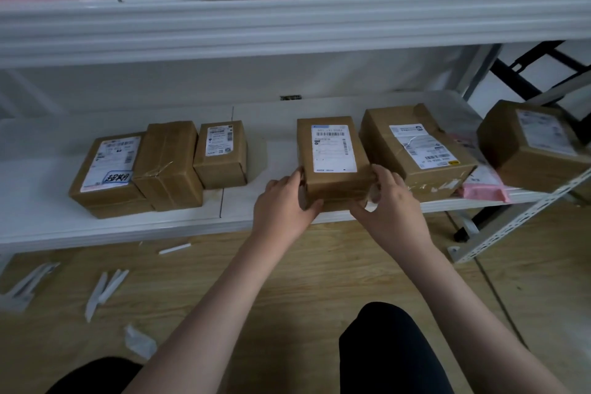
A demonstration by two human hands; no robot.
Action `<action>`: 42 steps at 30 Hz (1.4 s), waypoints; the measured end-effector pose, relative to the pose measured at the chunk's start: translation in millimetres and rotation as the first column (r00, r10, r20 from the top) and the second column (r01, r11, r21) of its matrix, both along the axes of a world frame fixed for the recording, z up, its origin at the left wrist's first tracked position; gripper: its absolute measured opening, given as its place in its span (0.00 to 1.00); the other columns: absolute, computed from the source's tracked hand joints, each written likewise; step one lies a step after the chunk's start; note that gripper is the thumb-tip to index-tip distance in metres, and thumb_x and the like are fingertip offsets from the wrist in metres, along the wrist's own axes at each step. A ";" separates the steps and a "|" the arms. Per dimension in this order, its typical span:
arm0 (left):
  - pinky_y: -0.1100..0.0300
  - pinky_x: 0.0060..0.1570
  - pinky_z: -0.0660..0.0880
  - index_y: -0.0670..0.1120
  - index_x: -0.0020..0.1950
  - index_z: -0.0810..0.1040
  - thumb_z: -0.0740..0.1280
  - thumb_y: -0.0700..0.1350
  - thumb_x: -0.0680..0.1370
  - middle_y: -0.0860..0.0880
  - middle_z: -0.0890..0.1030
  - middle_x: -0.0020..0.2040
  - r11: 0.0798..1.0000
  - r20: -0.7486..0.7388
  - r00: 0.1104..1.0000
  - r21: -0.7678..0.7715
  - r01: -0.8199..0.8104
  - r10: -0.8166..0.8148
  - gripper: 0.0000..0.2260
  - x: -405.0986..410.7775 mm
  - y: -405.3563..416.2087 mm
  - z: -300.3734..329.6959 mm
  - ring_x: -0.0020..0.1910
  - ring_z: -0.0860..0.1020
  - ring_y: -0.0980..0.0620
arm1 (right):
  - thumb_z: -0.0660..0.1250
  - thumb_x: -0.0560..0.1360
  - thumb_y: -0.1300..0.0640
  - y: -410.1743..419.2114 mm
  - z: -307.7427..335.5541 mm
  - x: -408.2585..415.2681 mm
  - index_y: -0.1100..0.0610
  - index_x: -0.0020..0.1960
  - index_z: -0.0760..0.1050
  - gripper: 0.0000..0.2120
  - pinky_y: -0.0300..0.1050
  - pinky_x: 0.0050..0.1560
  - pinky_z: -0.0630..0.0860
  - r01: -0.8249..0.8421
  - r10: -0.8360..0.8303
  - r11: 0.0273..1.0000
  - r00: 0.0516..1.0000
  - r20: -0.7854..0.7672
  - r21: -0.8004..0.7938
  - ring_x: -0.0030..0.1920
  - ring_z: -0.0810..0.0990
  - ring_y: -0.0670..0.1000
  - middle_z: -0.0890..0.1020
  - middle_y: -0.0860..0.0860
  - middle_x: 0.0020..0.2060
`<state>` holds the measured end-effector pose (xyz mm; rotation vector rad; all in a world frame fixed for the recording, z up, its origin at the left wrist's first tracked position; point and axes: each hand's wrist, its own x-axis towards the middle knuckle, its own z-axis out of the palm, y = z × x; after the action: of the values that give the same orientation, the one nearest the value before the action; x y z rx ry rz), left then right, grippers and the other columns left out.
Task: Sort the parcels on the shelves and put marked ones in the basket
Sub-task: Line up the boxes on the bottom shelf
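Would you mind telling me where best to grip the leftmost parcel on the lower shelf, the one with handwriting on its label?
Probably by its two short ends, near and far, reaching in from the front. The marked parcel has an unlabelled box tight against its right side, leaving no finger room there, and it seems to sit on another box. Both the left hand and right hand currently grip the middle parcel.

White lower shelf (128, 227) — 6 brown parcels (332, 157), pink mailer (484, 192).
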<state>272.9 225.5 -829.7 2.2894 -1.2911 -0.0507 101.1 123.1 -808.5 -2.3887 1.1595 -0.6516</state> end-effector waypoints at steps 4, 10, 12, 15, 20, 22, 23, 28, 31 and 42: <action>0.49 0.54 0.78 0.52 0.76 0.63 0.67 0.60 0.77 0.52 0.77 0.66 0.998 -0.047 0.998 0.043 0.051 -0.049 0.30 -10.9 -16.8 0.6 0.65 0.74 0.46 | 0.75 0.71 0.46 10.1 -1.8 -17.0 0.52 0.74 0.62 0.37 0.51 0.40 0.79 0.092 -0.091 0.996 0.995 0.050 -0.018 0.47 0.80 0.52 0.73 0.49 0.60; 0.50 0.55 0.78 0.52 0.76 0.67 0.67 0.60 0.78 0.53 0.77 0.67 0.995 -0.109 0.992 0.082 -0.057 0.066 0.29 18.0 33.0 0.8 0.64 0.75 0.50 | 0.72 0.73 0.48 38.9 9.1 18.0 0.50 0.68 0.70 0.25 0.47 0.41 0.78 -0.100 0.099 0.995 0.994 0.035 0.008 0.44 0.79 0.46 0.75 0.46 0.58; 0.51 0.54 0.78 0.52 0.74 0.69 0.66 0.61 0.78 0.55 0.78 0.66 0.985 -0.125 0.980 0.098 -0.142 0.154 0.26 35.6 59.6 3.4 0.62 0.77 0.51 | 0.72 0.74 0.47 52.8 12.9 44.6 0.50 0.68 0.70 0.25 0.44 0.44 0.79 -0.181 0.181 0.983 0.982 0.049 0.014 0.46 0.79 0.45 0.75 0.44 0.57; 0.51 0.54 0.77 0.52 0.74 0.70 0.65 0.61 0.79 0.55 0.78 0.66 0.958 -0.118 0.957 0.147 -0.247 0.265 0.25 62.7 94.6 9.1 0.62 0.78 0.50 | 0.72 0.74 0.47 72.9 13.9 86.5 0.49 0.70 0.69 0.27 0.42 0.49 0.77 -0.267 0.264 0.963 0.962 0.073 0.033 0.50 0.78 0.44 0.75 0.44 0.60; 0.51 0.54 0.78 0.51 0.70 0.73 0.66 0.59 0.79 0.53 0.80 0.63 0.952 -0.221 0.926 0.101 -0.290 0.306 0.22 103.2 128.9 9.0 0.54 0.81 0.49 | 0.72 0.73 0.46 90.4 -1.3 150.0 0.51 0.74 0.64 0.33 0.51 0.58 0.77 -0.315 0.312 0.946 0.949 0.039 0.072 0.62 0.76 0.52 0.74 0.48 0.65; 0.51 0.54 0.78 0.50 0.71 0.73 0.66 0.59 0.79 0.53 0.79 0.65 0.966 -0.297 0.920 0.093 -0.240 0.257 0.23 114.7 133.1 8.2 0.52 0.81 0.50 | 0.73 0.73 0.46 92.0 -8.2 169.2 0.52 0.75 0.62 0.36 0.52 0.60 0.76 -0.299 0.299 0.950 0.954 0.014 0.091 0.64 0.75 0.53 0.73 0.49 0.67; 0.53 0.54 0.77 0.50 0.72 0.72 0.66 0.59 0.79 0.53 0.79 0.66 0.973 -0.319 0.920 0.096 -0.208 0.228 0.25 118.4 133.1 9.0 0.52 0.81 0.50 | 0.73 0.72 0.46 90.6 -9.5 177.3 0.52 0.75 0.61 0.37 0.52 0.61 0.75 -0.285 0.287 0.953 0.958 -0.007 0.099 0.65 0.74 0.54 0.73 0.50 0.67; 0.57 0.50 0.77 0.49 0.78 0.63 0.64 0.59 0.81 0.51 0.77 0.68 0.993 -0.395 0.915 0.116 -0.033 0.077 0.29 114.8 125.9 28.1 0.53 0.81 0.51 | 0.74 0.71 0.46 80.1 3.1 208.6 0.54 0.77 0.57 0.42 0.54 0.64 0.73 -0.165 0.183 0.974 0.977 -0.111 0.154 0.69 0.71 0.57 0.70 0.54 0.71; 0.55 0.51 0.79 0.49 0.79 0.61 0.65 0.58 0.81 0.50 0.81 0.54 0.992 -0.452 0.888 0.121 -0.032 0.084 0.30 108.0 119.7 30.9 0.49 0.81 0.52 | 0.74 0.71 0.47 78.0 14.0 216.1 0.54 0.78 0.55 0.43 0.55 0.65 0.72 -0.135 0.167 0.971 0.974 -0.154 0.197 0.70 0.70 0.58 0.69 0.55 0.72; 0.70 0.33 0.69 0.47 0.82 0.50 0.64 0.58 0.81 0.57 0.75 0.45 0.986 -0.404 0.901 0.008 -0.166 0.155 0.37 113.6 115.6 -7.9 0.39 0.74 0.62 | 0.73 0.73 0.45 68.0 -20.4 200.4 0.53 0.78 0.57 0.41 0.49 0.63 0.72 -0.203 0.215 0.974 0.968 -0.126 0.100 0.70 0.70 0.54 0.69 0.51 0.72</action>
<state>386.5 341.1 -837.6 2.2016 -0.8816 -0.4247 301.5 191.1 -829.0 -2.4685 0.9484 -0.3668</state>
